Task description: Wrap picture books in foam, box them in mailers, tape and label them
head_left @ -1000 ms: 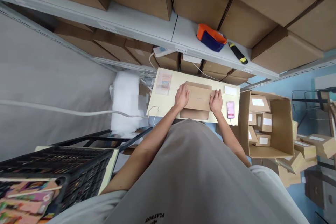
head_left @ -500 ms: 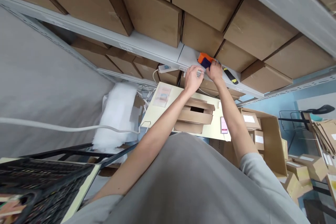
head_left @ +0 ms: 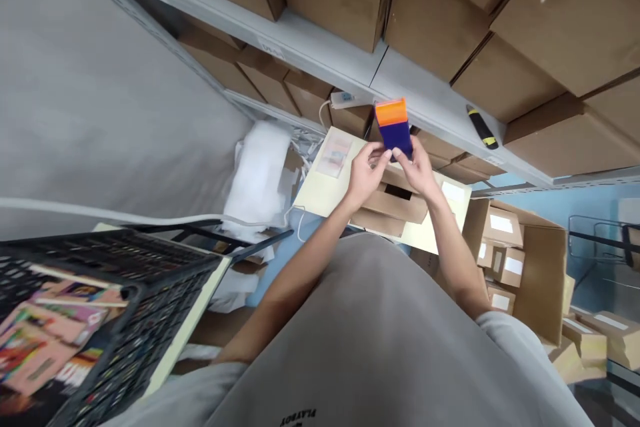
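Note:
An orange-and-dark-blue block-shaped thing [head_left: 394, 125] is held up in front of the shelf edge, its orange end upward; its exact kind is unclear. My right hand [head_left: 419, 170] grips its lower right side, thumb on the near face. At the lower left corner, my left hand [head_left: 367, 173] has its fingers curled and its thumb pressed to the block. Below my hands an open cardboard box [head_left: 387, 203] lies on the pale yellow table [head_left: 313, 190], partly covered by my hands.
A black-and-yellow utility knife [head_left: 483, 127] lies on the grey metal shelf [head_left: 425, 90], among brown cartons [head_left: 435, 20]. At right, a large carton [head_left: 543, 280] holds smaller boxes. A black crate [head_left: 145, 307] stands at left, near white wrapping material [head_left: 260, 170] and a hanging cable [head_left: 125, 215].
My right hand has lifted the orange-and-dark-blue block off the shelf and brought it nearer. My left hand has joined it at the block's lower edge. The view has shifted.

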The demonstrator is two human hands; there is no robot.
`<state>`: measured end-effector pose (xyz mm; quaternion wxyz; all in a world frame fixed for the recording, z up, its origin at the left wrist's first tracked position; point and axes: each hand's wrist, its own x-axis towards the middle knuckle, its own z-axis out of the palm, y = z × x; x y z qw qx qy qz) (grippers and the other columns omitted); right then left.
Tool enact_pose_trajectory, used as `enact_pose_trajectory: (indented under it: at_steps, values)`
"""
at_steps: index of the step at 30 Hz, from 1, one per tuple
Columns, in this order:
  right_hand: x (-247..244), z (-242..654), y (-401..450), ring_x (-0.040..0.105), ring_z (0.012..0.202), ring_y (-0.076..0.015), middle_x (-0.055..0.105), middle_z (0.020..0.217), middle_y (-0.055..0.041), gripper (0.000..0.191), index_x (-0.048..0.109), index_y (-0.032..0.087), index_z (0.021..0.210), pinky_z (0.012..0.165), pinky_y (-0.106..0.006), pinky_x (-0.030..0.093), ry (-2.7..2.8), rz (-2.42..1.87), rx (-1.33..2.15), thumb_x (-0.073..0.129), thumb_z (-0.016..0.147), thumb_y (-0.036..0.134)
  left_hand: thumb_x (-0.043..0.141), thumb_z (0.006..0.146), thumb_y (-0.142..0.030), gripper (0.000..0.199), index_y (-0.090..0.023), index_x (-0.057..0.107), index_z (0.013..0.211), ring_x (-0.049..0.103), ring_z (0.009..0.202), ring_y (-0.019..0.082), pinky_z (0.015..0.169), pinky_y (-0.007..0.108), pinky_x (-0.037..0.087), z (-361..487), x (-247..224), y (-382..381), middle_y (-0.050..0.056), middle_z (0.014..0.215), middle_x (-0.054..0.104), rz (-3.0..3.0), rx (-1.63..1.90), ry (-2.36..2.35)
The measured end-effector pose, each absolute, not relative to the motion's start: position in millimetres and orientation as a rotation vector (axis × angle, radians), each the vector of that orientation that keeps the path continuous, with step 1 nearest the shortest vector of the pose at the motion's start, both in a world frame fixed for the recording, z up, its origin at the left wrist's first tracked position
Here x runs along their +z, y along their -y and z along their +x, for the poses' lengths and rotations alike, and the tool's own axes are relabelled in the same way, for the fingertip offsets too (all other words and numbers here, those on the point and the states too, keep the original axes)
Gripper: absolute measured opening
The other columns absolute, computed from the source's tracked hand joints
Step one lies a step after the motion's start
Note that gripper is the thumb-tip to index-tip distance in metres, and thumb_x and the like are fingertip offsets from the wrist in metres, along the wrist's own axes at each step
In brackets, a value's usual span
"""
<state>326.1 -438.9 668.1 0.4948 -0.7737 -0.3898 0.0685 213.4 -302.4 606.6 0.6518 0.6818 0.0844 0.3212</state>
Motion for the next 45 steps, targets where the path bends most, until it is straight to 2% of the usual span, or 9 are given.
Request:
enact_pose_trajectory:
  at_steps: [6, 10, 17, 20, 25, 29, 33, 39, 45]
  values:
    - [624.1, 241.6, 441.1, 0.070, 0.133, -0.0282, 0.076, 0.137, -0.0092, 0.072, 0.062, 0.027, 0.154, 0.125, -0.047, 0.056, 0.776, -1.750, 0.390, 0.050, 0.109, 0.083, 0.063, 0.110, -0.069, 0.050, -0.025, 0.078, 0.130, 0.081, 0.112, 0.024, 0.099, 0.038, 0.070, 149.8, 584.2, 314.3, 0.012, 0.129, 0.076, 1.608, 0.686, -0.337]
    - [606.1, 223.7, 449.5, 0.070, 0.135, -0.0274, 0.074, 0.141, -0.0088, 0.067, 0.060, 0.030, 0.158, 0.126, -0.047, 0.054, 0.690, -1.768, 0.396, 0.047, 0.113, 0.078, 0.065, 0.109, -0.069, 0.051, -0.027, 0.078, 0.133, 0.081, 0.110, 0.022, 0.099, 0.037, 0.070, 131.1, 577.3, 317.3, 0.012, 0.134, 0.075, 1.653, 0.596, -0.363]
    - [591.4, 218.1, 463.8, 0.075, 0.125, -0.0277, 0.080, 0.132, -0.0082, 0.062, 0.071, 0.026, 0.134, 0.120, -0.046, 0.059, 0.550, -1.636, 0.484, 0.062, 0.105, 0.080, 0.075, 0.105, -0.061, 0.040, -0.027, 0.086, 0.124, 0.080, 0.106, 0.022, 0.098, 0.036, 0.069, 118.0, 591.3, 315.7, 0.007, 0.116, 0.079, 1.688, 0.472, -0.273]
    - [589.4, 216.0, 466.3, 0.076, 0.125, -0.0287, 0.081, 0.132, -0.0100, 0.066, 0.070, 0.024, 0.132, 0.118, -0.046, 0.060, 0.516, -1.611, 0.491, 0.064, 0.102, 0.083, 0.081, 0.102, -0.055, 0.035, -0.025, 0.086, 0.119, 0.080, 0.102, 0.021, 0.099, 0.036, 0.067, 117.0, 596.5, 316.7, 0.006, 0.112, 0.082, 1.712, 0.434, -0.303]
    - [595.8, 212.6, 473.4, 0.074, 0.128, -0.0318, 0.080, 0.136, -0.0134, 0.070, 0.068, 0.024, 0.135, 0.121, -0.049, 0.057, 0.530, -1.647, 0.450, 0.063, 0.102, 0.085, 0.080, 0.102, -0.056, 0.040, -0.022, 0.082, 0.122, 0.081, 0.104, 0.021, 0.100, 0.034, 0.066, 115.9, 606.8, 315.4, 0.009, 0.119, 0.083, 1.711, 0.439, -0.341]
    - [605.6, 212.6, 485.6, 0.071, 0.134, -0.0350, 0.078, 0.140, -0.0139, 0.075, 0.066, 0.025, 0.143, 0.124, -0.054, 0.055, 0.584, -1.704, 0.463, 0.059, 0.102, 0.088, 0.076, 0.103, -0.065, 0.049, -0.025, 0.076, 0.132, 0.079, 0.110, 0.021, 0.097, 0.033, 0.066, 118.5, 622.6, 300.5, 0.012, 0.135, 0.077, 1.730, 0.604, -0.334]
    - [615.5, 212.4, 499.1, 0.071, 0.129, -0.0366, 0.077, 0.135, -0.0146, 0.072, 0.065, 0.026, 0.143, 0.120, -0.057, 0.057, 0.696, -1.803, 0.467, 0.057, 0.104, 0.086, 0.071, 0.105, -0.070, 0.053, -0.028, 0.075, 0.137, 0.076, 0.120, 0.023, 0.101, 0.036, 0.065, 126.2, 642.6, 285.2, 0.011, 0.136, 0.075, 1.805, 0.640, -0.245]
    - [623.1, 215.1, 516.3, 0.068, 0.130, -0.0383, 0.075, 0.137, -0.0171, 0.065, 0.063, 0.028, 0.147, 0.117, -0.057, 0.057, 0.893, -1.971, 0.450, 0.051, 0.110, 0.080, 0.073, 0.106, -0.061, 0.039, -0.028, 0.080, 0.126, 0.073, 0.121, 0.025, 0.097, 0.038, 0.064, 134.9, 666.5, 283.5, 0.008, 0.127, 0.076, 1.869, 0.619, -0.126]
    - [623.9, 220.5, 531.7, 0.068, 0.128, -0.0402, 0.076, 0.131, -0.0196, 0.062, 0.064, 0.025, 0.143, 0.113, -0.059, 0.057, 1.028, -2.090, 0.399, 0.048, 0.112, 0.075, 0.080, 0.102, -0.045, 0.021, -0.025, 0.083, 0.106, 0.072, 0.106, 0.023, 0.093, 0.038, 0.061, 136.3, 677.9, 286.5, 0.006, 0.106, 0.077, 1.946, 0.508, -0.103]
